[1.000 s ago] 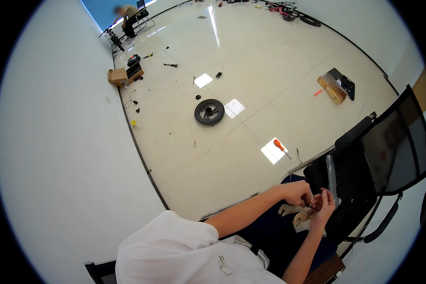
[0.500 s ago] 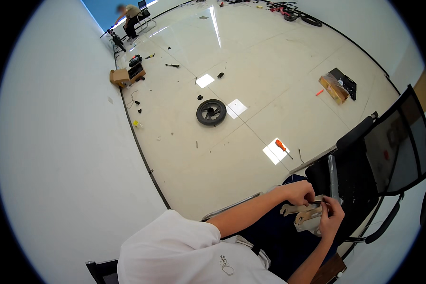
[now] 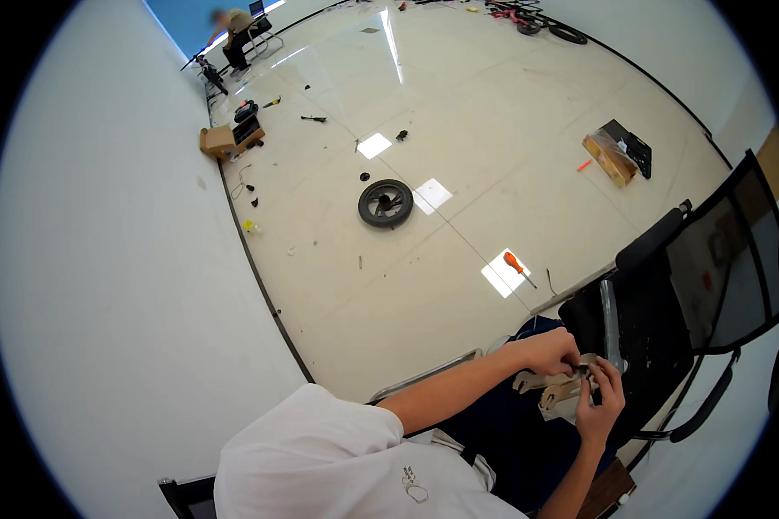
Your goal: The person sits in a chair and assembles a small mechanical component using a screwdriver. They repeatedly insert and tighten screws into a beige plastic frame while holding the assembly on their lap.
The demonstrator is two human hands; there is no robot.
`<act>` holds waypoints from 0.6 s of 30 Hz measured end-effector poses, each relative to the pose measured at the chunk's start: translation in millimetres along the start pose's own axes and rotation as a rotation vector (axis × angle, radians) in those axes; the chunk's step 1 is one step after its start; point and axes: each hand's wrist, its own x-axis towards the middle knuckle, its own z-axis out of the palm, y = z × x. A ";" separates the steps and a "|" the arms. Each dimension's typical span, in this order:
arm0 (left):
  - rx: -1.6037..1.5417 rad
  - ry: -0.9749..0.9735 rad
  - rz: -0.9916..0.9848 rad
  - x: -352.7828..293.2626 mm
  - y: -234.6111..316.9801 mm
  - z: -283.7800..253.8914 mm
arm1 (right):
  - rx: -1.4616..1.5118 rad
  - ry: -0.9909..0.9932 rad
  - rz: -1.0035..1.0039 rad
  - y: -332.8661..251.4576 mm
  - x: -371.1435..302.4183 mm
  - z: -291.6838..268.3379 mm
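Over my lap, my left hand (image 3: 552, 352) is closed, its fingertips bent down by a beige bracket-like part (image 3: 556, 397) with open, claw-shaped ends. My right hand (image 3: 601, 405) comes up from below and pinches a small dark piece (image 3: 583, 369) between thumb and fingers. The fingertips of both hands nearly meet there. What lies inside my left fingers is hidden. Beside the hands, a silver metal tube (image 3: 611, 322) rests on the black seat of a chair (image 3: 649, 311).
An orange-handled screwdriver (image 3: 514, 263) lies on the tiled floor ahead. Further off are a black wheel (image 3: 366, 208), an open cardboard box (image 3: 219, 138) by the left wall, and a yellowish box (image 3: 608, 160) beside a black case (image 3: 639, 156). Another person (image 3: 238, 35) sits far back left.
My right hand has shifted slightly and its fingers have turned around the small dark piece. The left hand stays almost in place.
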 end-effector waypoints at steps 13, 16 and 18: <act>-0.015 -0.045 -0.156 6.2 -11.4 0.4 | 0.564 0.003 0.506 29.0 -11.1 12.9; -0.178 -0.014 -0.232 3.2 -9.0 2.0 | 0.831 0.044 0.628 40.6 -4.9 17.1; -0.150 -0.029 -0.238 5.8 -4.6 -0.2 | 1.011 0.093 0.779 43.5 0.6 16.7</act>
